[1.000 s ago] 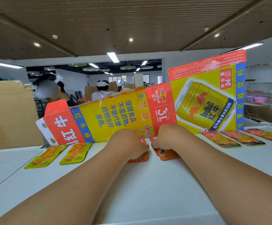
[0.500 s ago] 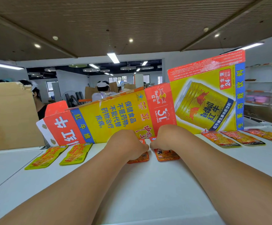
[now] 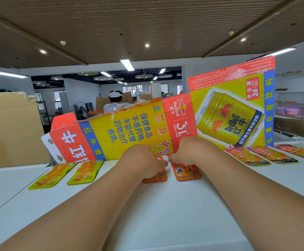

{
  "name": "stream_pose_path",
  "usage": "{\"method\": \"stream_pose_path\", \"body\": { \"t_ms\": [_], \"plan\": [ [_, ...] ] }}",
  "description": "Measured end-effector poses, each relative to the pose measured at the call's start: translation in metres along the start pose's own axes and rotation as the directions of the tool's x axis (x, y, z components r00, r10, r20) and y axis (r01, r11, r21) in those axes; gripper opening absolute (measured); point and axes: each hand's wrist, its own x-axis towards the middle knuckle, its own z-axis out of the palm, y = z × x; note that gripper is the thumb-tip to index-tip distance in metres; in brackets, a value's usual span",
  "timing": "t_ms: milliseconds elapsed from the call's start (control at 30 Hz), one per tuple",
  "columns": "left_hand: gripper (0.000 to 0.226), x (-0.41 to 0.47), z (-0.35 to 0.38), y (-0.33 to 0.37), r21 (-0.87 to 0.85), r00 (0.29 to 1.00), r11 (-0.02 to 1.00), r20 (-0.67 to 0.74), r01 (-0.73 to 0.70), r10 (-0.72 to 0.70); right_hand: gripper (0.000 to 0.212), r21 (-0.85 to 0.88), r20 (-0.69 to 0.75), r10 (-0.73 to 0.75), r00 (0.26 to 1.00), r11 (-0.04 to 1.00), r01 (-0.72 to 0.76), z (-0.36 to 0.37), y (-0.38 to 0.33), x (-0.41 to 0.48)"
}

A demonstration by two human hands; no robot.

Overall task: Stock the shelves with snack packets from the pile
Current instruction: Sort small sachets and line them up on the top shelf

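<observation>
Two orange-red snack packets lie side by side on the white shelf board (image 3: 165,211), just in front of a flattened Red Bull carton. My left hand (image 3: 144,160) covers most of the left packet (image 3: 156,178), with its fingers curled at the packet's top edge. My right hand (image 3: 185,151) grips the top of the right packet (image 3: 186,172) in the same way. The two hands nearly touch at the fingertips. The fingers themselves are mostly hidden behind the backs of the hands.
Two yellow-green packets (image 3: 54,175) (image 3: 85,172) lie flat to the left. Three orange packets (image 3: 247,156) (image 3: 272,154) (image 3: 296,151) lie to the right. The Red Bull carton (image 3: 129,131) stands as a back wall. A brown cardboard box (image 3: 11,129) is at the left, and people work behind.
My hands and both packets have barely moved. A person at the back left has gone out of view behind the brown box.
</observation>
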Motion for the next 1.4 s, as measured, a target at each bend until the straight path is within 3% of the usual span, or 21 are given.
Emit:
{"method": "stream_pose_path", "body": {
  "t_ms": [233,367,600,833,1167,1400],
  "plan": [
    [0.057,0.0,-0.012,-0.011,0.018,0.998,0.999,-0.048,-0.03,0.03,0.037,0.08,-0.21,-0.063,0.976,0.993,0.081,-0.009,0.005,0.003],
    [0.047,0.004,-0.017,-0.024,-0.082,0.997,0.994,-0.001,-0.078,0.079,0.033,0.141,-0.329,-0.083,0.941,0.981,0.136,-0.014,0.006,0.0],
    [0.031,0.014,-0.02,-0.041,-0.283,0.989,0.948,-0.07,-0.145,0.13,0.028,0.234,-0.401,-0.118,0.909,0.946,0.226,-0.018,0.012,-0.004],
    [0.028,0.014,-0.018,-0.045,-0.346,0.969,0.909,-0.161,-0.234,0.189,0.025,0.292,-0.436,-0.143,0.889,0.911,0.29,-0.023,0.013,-0.008],
    [0.043,-0.008,-0.057,-0.05,-0.138,0.848,0.896,-0.409,-0.423,0.337,0.021,0.258,-0.457,-0.281,0.844,0.866,0.428,-0.055,-0.024,-0.03],
    [0.047,-0.034,-0.104,-0.139,-0.035,0.797,0.909,-0.496,-0.415,0.345,0.034,0.16,-0.444,-0.386,0.809,0.854,0.496,-0.071,-0.116,-0.043]
  ]
}}
